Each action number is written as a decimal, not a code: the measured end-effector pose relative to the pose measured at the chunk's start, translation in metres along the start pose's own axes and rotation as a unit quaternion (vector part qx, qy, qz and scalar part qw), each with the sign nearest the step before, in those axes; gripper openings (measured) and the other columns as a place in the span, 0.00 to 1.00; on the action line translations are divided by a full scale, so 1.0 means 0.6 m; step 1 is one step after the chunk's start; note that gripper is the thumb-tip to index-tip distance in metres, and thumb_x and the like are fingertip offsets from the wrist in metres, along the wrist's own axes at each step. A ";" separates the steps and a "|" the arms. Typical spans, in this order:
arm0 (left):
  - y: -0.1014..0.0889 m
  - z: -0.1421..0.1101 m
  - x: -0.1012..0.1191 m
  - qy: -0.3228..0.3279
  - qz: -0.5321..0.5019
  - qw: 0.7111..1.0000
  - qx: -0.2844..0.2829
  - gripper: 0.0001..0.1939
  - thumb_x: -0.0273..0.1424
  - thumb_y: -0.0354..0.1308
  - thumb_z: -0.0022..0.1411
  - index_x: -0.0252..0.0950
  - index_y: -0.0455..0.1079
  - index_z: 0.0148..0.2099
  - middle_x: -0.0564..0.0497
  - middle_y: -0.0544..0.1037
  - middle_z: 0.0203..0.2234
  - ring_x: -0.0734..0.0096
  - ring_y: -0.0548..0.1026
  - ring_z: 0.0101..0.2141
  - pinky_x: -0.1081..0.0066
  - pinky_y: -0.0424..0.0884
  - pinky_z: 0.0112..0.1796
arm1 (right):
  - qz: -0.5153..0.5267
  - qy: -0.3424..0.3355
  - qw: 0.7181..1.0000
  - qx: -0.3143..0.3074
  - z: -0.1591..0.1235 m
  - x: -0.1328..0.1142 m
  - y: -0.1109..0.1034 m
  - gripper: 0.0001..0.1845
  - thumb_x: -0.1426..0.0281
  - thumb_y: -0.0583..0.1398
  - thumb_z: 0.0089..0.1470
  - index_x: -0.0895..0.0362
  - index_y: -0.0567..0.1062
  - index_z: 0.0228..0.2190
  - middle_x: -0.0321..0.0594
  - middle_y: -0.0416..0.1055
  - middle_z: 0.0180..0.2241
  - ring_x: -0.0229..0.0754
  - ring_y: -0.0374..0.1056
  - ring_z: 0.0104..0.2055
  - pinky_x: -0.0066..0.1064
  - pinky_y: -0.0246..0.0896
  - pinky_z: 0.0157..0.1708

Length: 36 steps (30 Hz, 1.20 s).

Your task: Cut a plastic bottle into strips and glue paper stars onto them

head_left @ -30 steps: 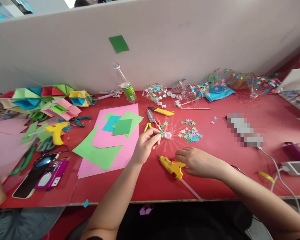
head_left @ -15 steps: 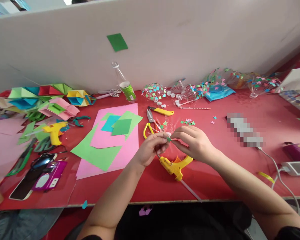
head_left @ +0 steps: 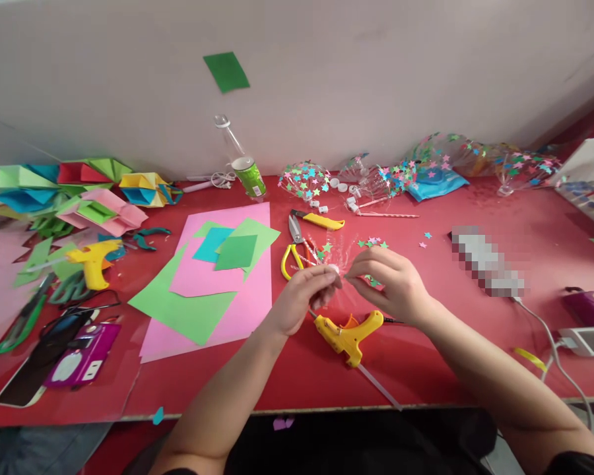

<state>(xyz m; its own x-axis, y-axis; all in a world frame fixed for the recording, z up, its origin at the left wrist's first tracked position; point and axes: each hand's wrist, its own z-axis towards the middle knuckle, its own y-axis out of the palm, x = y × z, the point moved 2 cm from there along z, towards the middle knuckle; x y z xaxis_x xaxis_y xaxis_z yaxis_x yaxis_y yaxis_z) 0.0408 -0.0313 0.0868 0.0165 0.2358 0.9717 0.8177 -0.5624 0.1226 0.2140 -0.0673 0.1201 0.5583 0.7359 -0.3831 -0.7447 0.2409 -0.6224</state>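
Over the table, my left hand [head_left: 301, 300] is closed in a pinch; what lies between its fingertips is too small to make out. Just right of it, my right hand [head_left: 391, 284] pinches a tiny green paper star [head_left: 345, 279], seen nearly edge-on. A small gap separates the fingertips. Behind them, thin clear strands [head_left: 347, 254] fan out from a pale round piece [head_left: 333, 269]. A yellow glue gun [head_left: 346, 335] with a clear glue stick lies just below my hands. Loose paper stars [head_left: 373, 243] are scattered beyond my right hand.
Scissors [head_left: 295, 231] and a yellow cutter [head_left: 324, 220] lie beyond my left hand. Paper sheets [head_left: 188, 316] cover the left. Star-covered strand bundles [head_left: 304, 180] and a bottle [head_left: 247, 173] stand along the wall. A second glue gun [head_left: 95, 264] is at far left; a cable [head_left: 544, 323] runs right.
My hands have drawn slightly apart. The green star, earlier between both hands' fingertips, is now at my right fingertips. The view has shifted a little.
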 end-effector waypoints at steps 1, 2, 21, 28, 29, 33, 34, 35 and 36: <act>-0.005 0.001 0.001 0.058 0.080 0.994 0.052 0.10 0.36 0.55 0.62 0.35 0.71 0.34 0.54 0.66 0.22 0.76 0.63 0.23 0.75 0.59 0.24 | 0.003 0.026 1.000 0.013 0.000 0.008 -0.003 0.05 0.75 0.57 0.61 0.56 0.72 0.34 0.42 0.72 0.31 0.40 0.68 0.33 0.33 0.66 0.34; -0.009 0.003 0.002 0.124 0.164 0.973 0.105 0.09 0.35 0.55 0.62 0.36 0.73 0.37 0.51 0.68 0.27 0.73 0.67 0.28 0.73 0.64 0.28 | 0.004 0.051 0.998 0.025 0.000 0.016 -0.005 0.05 0.75 0.57 0.61 0.56 0.72 0.33 0.41 0.71 0.31 0.40 0.68 0.33 0.33 0.66 0.34; -0.021 0.042 -0.021 0.293 0.491 0.783 0.244 0.07 0.27 0.60 0.58 0.38 0.72 0.41 0.44 0.69 0.48 0.59 0.68 0.48 0.55 0.66 0.52 | 0.018 0.192 0.981 -0.015 -0.006 0.048 0.049 0.05 0.73 0.56 0.61 0.56 0.72 0.33 0.38 0.73 0.29 0.37 0.64 0.27 0.30 0.60 0.30; -0.027 0.048 -0.031 0.298 0.468 0.795 0.245 0.03 0.30 0.60 0.60 0.38 0.73 0.38 0.45 0.69 0.47 0.59 0.68 0.48 0.56 0.67 0.51 | 0.036 0.172 0.984 -0.013 -0.009 0.051 0.062 0.06 0.72 0.56 0.62 0.56 0.71 0.32 0.41 0.72 0.35 0.36 0.65 0.28 0.28 0.61 0.29; -0.027 0.049 -0.032 0.300 0.465 0.796 0.244 0.03 0.30 0.60 0.60 0.38 0.73 0.37 0.45 0.69 0.47 0.59 0.68 0.48 0.56 0.68 0.50 | 0.031 0.169 0.985 -0.015 -0.011 0.053 0.064 0.06 0.72 0.56 0.63 0.56 0.71 0.33 0.41 0.72 0.35 0.36 0.65 0.29 0.28 0.61 0.29; -0.028 0.049 -0.035 0.311 0.459 0.795 0.246 0.03 0.30 0.59 0.62 0.38 0.73 0.37 0.44 0.70 0.46 0.60 0.69 0.47 0.57 0.69 0.49 | -0.012 0.130 0.991 -0.014 -0.021 0.057 0.074 0.07 0.72 0.54 0.64 0.57 0.72 0.34 0.43 0.73 0.34 0.38 0.68 0.31 0.28 0.63 0.30; -0.028 0.049 -0.036 0.315 0.461 0.792 0.247 0.03 0.30 0.58 0.63 0.38 0.72 0.37 0.45 0.70 0.46 0.60 0.69 0.48 0.57 0.69 0.49 | -0.031 0.117 0.993 -0.011 -0.024 0.058 0.077 0.08 0.72 0.54 0.64 0.57 0.72 0.34 0.43 0.73 0.33 0.38 0.68 0.30 0.28 0.63 0.30; -0.029 0.048 -0.038 0.320 0.462 0.789 0.247 0.03 0.30 0.58 0.63 0.38 0.72 0.37 0.44 0.70 0.46 0.61 0.69 0.48 0.57 0.69 0.49 | -0.052 0.103 0.993 -0.008 -0.027 0.058 0.079 0.08 0.73 0.54 0.64 0.57 0.73 0.34 0.42 0.73 0.32 0.38 0.68 0.29 0.27 0.63 0.29; -0.029 0.048 -0.040 0.324 0.465 0.787 0.245 0.03 0.30 0.58 0.63 0.38 0.72 0.37 0.44 0.71 0.46 0.61 0.69 0.48 0.57 0.69 0.49 | -0.074 0.090 0.993 -0.005 -0.030 0.059 0.081 0.08 0.73 0.54 0.64 0.58 0.73 0.34 0.41 0.73 0.30 0.37 0.67 0.28 0.27 0.62 0.27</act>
<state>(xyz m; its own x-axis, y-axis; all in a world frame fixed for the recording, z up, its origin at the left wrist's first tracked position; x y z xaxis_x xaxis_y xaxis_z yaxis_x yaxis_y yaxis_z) 0.0428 -0.0042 0.0556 0.5713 -0.6395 0.5144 0.7522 0.1573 -0.6398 0.2039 -0.0410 0.0641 0.7191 0.5669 -0.4018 -0.6455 0.3309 -0.6883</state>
